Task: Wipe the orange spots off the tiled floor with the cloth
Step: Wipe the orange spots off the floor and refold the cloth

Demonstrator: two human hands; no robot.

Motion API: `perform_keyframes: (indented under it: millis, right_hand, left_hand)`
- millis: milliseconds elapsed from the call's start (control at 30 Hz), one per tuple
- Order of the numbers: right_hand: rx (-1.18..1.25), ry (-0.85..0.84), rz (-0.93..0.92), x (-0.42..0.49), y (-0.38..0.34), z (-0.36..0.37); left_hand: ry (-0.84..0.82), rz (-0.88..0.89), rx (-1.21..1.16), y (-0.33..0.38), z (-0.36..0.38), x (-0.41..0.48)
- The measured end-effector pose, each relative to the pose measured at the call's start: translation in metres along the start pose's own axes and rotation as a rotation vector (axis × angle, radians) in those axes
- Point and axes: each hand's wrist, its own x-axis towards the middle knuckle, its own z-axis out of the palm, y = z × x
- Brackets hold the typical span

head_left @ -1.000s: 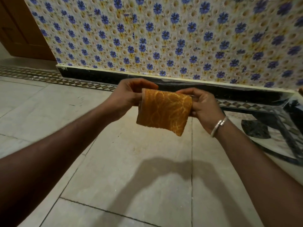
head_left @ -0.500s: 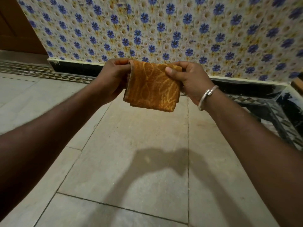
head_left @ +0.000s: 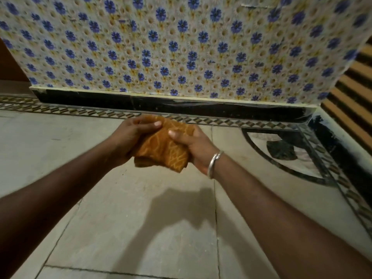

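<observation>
Pale floor tiles (head_left: 124,218) wait unwiped while left hand (head_left: 128,137) and right hand (head_left: 193,146) pinch the folded cloth (head_left: 161,150) aloft, which next needs lowering.

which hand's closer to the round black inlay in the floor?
Right. The right hand holds the cloth on the side facing the black inlay; the left hand grips the cloth's far side.

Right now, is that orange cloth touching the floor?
Apart. The head view shows the cloth held up between the left hand and right hand, its shadow falling separately on the floor tiles below.
</observation>
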Motion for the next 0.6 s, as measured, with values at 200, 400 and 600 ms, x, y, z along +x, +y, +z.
perform_keyframes:
  millis: [200,400,600]
  right_hand:
    - [-0.168,0.239,0.019,0.009,0.05,0.01]
    - [-0.074,0.159,0.14,0.013,0.075,0.008]
    - [0.076,0.28,0.141,0.024,0.073,0.003]
  left_hand:
    - [0.199,-0.11,0.239,-0.064,0.011,0.004]
    - [0.274,-0.151,0.394,-0.088,0.009,0.0]
    - [-0.275,0.116,0.671,-0.094,0.024,-0.027]
